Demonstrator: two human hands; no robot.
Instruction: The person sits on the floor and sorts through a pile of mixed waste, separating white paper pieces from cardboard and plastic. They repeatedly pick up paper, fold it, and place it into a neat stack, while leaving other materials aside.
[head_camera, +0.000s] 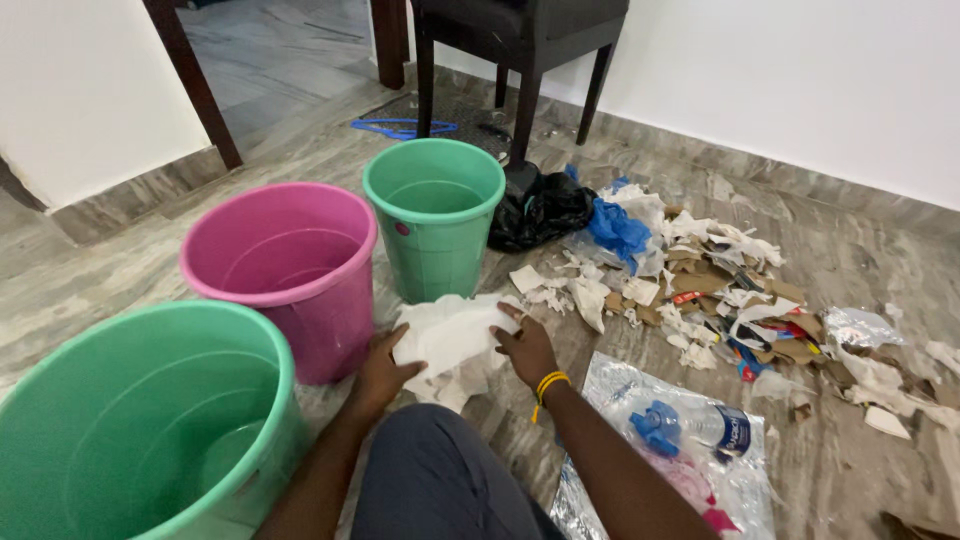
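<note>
Head view, floor level. Both hands work a heap of crumpled white paper (450, 340) lying on the grey marbled floor (850, 470), just in front of the person's knee (440, 480). The left hand (383, 375) grips the heap's near left edge, fingers curled around the paper. The right hand (527, 348), a yellow band (549, 384) at its wrist, lies on the heap's right side with fingers extended and only slightly bent, pressing rather than clasping. Left of the heap stand three plastic buckets in a diagonal row: a large green bucket (140, 430) nearest, a pink bucket (285, 270) beside it, and a smaller green bucket (435, 215) farthest. To the right, mixed litter of paper, cardboard and wrappers (720, 290) spreads over the floor beyond a black bag (540, 210). A clear plastic bottle with a blue cap (690, 425) rests on a transparent plastic sheet (610, 385) near the right forearm.
</note>
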